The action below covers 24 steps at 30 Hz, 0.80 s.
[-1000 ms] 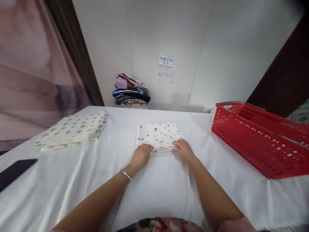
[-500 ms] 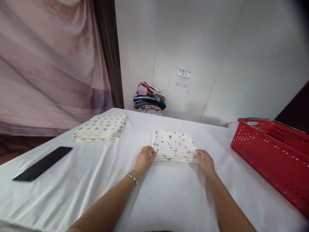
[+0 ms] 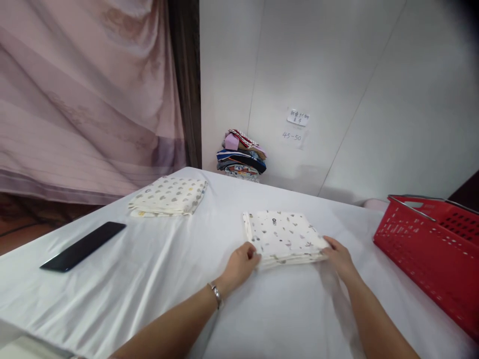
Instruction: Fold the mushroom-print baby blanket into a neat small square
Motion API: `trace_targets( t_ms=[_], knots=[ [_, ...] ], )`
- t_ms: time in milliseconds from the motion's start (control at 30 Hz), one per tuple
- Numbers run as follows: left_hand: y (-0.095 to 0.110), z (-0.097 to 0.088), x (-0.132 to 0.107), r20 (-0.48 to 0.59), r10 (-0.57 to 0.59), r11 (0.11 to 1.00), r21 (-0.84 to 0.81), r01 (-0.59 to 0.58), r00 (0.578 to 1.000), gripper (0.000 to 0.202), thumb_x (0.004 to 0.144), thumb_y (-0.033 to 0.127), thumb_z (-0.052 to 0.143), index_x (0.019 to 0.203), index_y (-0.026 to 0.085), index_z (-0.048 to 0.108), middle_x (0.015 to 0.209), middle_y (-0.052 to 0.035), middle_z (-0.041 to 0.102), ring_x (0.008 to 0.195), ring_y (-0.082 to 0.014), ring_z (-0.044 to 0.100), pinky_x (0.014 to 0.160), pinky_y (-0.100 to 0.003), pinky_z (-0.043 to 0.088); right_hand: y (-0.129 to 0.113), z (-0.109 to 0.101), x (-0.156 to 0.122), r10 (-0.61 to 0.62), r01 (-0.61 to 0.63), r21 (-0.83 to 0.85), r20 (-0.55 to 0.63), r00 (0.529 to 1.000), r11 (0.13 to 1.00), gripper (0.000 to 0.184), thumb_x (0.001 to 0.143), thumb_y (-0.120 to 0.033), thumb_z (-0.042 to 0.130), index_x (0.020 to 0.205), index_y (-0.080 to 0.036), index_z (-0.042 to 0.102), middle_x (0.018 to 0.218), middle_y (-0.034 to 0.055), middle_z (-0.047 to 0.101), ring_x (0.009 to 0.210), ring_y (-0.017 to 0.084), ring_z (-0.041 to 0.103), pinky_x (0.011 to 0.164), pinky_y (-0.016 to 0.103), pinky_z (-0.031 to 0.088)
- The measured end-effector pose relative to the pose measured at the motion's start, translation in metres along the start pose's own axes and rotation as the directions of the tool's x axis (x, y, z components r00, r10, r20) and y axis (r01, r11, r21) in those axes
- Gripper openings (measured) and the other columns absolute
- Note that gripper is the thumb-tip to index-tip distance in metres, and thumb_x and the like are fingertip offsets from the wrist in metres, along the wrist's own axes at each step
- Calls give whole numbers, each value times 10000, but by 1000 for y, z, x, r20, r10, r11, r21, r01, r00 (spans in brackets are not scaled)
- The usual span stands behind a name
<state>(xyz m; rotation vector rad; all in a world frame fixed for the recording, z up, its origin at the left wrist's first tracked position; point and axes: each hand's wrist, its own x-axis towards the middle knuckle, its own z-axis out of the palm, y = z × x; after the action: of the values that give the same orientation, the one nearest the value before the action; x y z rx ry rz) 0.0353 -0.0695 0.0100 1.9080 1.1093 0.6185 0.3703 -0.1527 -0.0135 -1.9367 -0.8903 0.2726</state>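
Observation:
A folded white cloth (image 3: 284, 233) with small plant-like prints lies in front of me on the white-covered table. Its layered near edge faces me. My left hand (image 3: 241, 263) pinches the near left corner, and a metal bracelet sits on that wrist. At the near right corner, my right hand (image 3: 340, 258) grips the cloth between thumb and fingers. That corner looks slightly raised off the table. Farther left rests a second folded cloth (image 3: 170, 196), cream with grey and a few yellow motifs, touched by neither hand.
A flat black slab (image 3: 84, 247) lies on the left of the table (image 3: 179, 269). On the right stands a red perforated basket (image 3: 422, 249) with a metal handle. Beyond the far edge is a stack of folded fabrics (image 3: 241, 154) against the wall. A pink curtain (image 3: 93, 99) hangs at left.
The view has turned a little left, so everything sits farther right. Both hands have drawn the folded cloth slightly nearer to me, and its near right corner now looks lifted.

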Motion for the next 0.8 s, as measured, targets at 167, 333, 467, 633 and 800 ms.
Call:
trace_targets(
  t_ms=[167, 333, 467, 633, 800],
  knots=[
    [16, 23, -23, 384, 161, 975, -204, -86, 909, 218, 767, 336, 522, 895, 193, 626, 709, 12, 640, 608, -114, 562, 535, -205, 406, 2, -27, 41, 25, -41, -253, -67, 997, 967, 506, 589, -181, 472, 1064, -104, 629, 1058, 139, 643, 948, 269, 603, 878, 397, 452],
    [2, -5, 14, 31, 134, 991, -12, -134, 990, 177, 769, 216, 474, 814, 182, 642, 719, 4, 650, 655, -122, 576, 622, -229, 434, -36, -16, 13, -272, 264, -352, 28, 962, 898, 436, 690, -249, 450, 1083, -160, 618, 1163, 101, 589, 1041, 245, 548, 923, 393, 419],
    [-25, -33, 56, -197, 137, 980, 168, -104, 971, 278, 763, 197, 505, 1021, 173, 606, 931, -39, 662, 768, -141, 602, 715, -266, 473, -84, 17, -48, -352, 411, -170, 292, 889, 896, 381, 792, -363, 455, 1119, -230, 600, 1219, 57, 567, 1140, 234, 500, 940, 382, 422],
    [-40, -35, 83, -88, 200, 950, 260, -171, 976, 434, 798, 214, 486, 1229, 172, 515, 1239, -81, 567, 1097, -184, 543, 921, -304, 435, -111, 45, -104, -412, 592, -97, 628, 660, 800, 460, 857, -401, 455, 1292, -252, 471, 1343, 73, 466, 1235, 247, 416, 1013, 420, 353],
    [-35, -29, 95, 65, 241, 938, 243, -249, 968, 394, 798, 178, 454, 1172, 194, 576, 1190, -48, 609, 1094, -171, 553, 963, -292, 408, -93, 55, -121, -376, 706, -211, 725, 577, 676, 579, 857, -385, 467, 1395, -232, 320, 1458, 73, 293, 1343, 257, 235, 1095, 488, 177]
  ],
)
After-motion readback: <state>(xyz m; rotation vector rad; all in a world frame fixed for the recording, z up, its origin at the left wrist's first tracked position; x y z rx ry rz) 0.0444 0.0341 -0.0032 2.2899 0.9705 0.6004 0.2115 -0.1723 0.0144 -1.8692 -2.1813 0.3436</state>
